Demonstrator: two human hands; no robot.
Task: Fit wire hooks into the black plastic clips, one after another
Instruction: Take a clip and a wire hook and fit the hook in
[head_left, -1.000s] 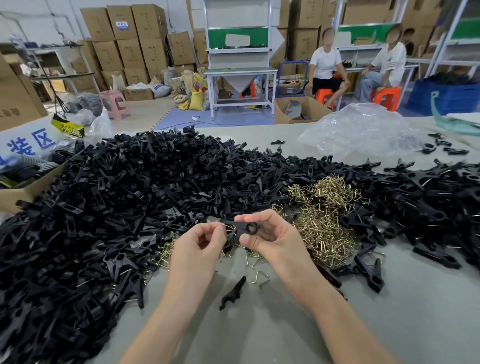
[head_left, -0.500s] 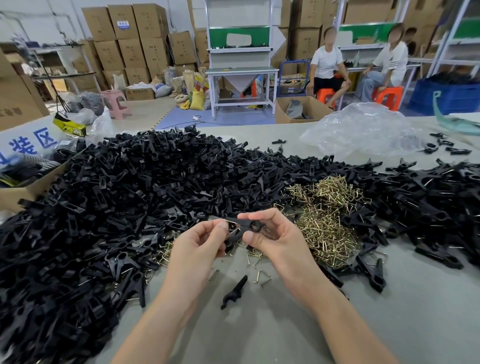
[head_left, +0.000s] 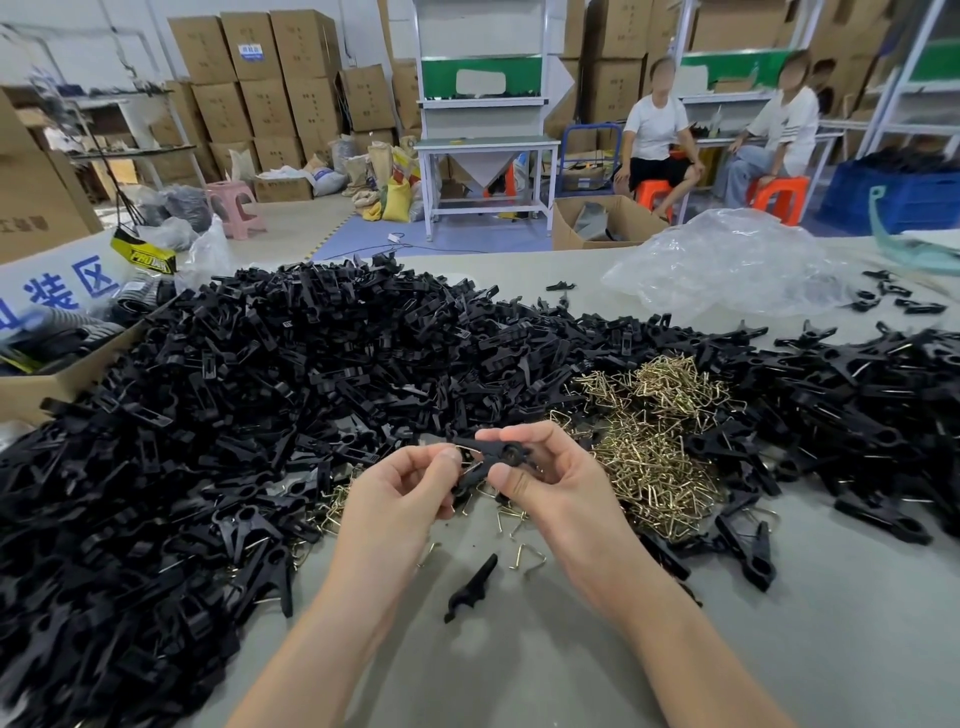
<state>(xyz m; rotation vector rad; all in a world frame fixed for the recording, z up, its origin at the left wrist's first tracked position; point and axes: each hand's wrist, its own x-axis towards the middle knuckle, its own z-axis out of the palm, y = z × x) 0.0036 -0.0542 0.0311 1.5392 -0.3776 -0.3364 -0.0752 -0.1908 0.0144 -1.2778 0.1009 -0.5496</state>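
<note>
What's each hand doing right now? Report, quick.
Left hand: closed, pinching the black clip at its end.
Right hand: closed, gripping the same black clip.

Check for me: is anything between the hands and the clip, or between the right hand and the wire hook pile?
Nothing visible. The left hand and right hand both pinch the black clip. The wire hook pile lies right beside the right hand, with no visible thing between them.
</note>
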